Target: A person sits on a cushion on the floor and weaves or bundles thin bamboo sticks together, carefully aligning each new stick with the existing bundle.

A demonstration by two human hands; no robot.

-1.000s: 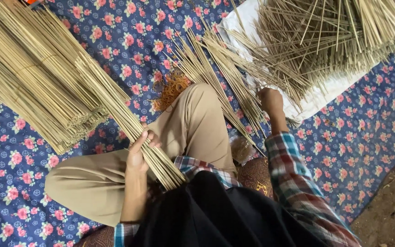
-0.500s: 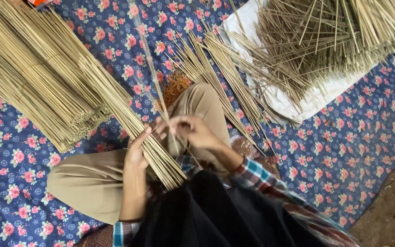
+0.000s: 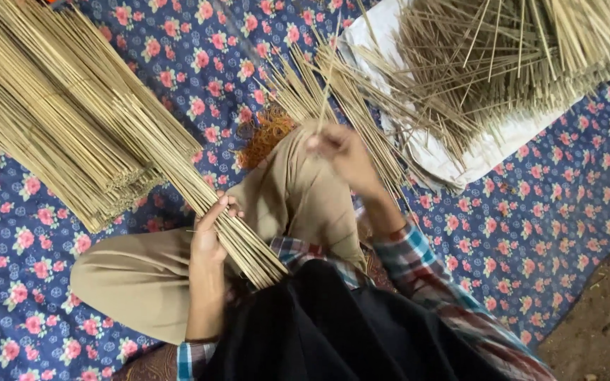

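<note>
bamboo-coloured sticks, too many to count, make one bundle (image 3: 238, 236) clasped in the left hand (image 3: 210, 236); its long axis runs from the lap up and away to the left of the grip. the right hand (image 3: 344, 152) pinches one thin stick (image 3: 326, 99), pointing up from its fingers. two loose heaps lie apart: one heap (image 3: 58, 134) left, another heap (image 3: 503, 63) upper right on a white cloth (image 3: 488, 152).

the left hand (image 3: 210, 236) holds a bunch of thin sticks (image 3: 227, 226). the right hand (image 3: 340, 152) pinches one stick (image 3: 326, 95) above the knee.
</note>
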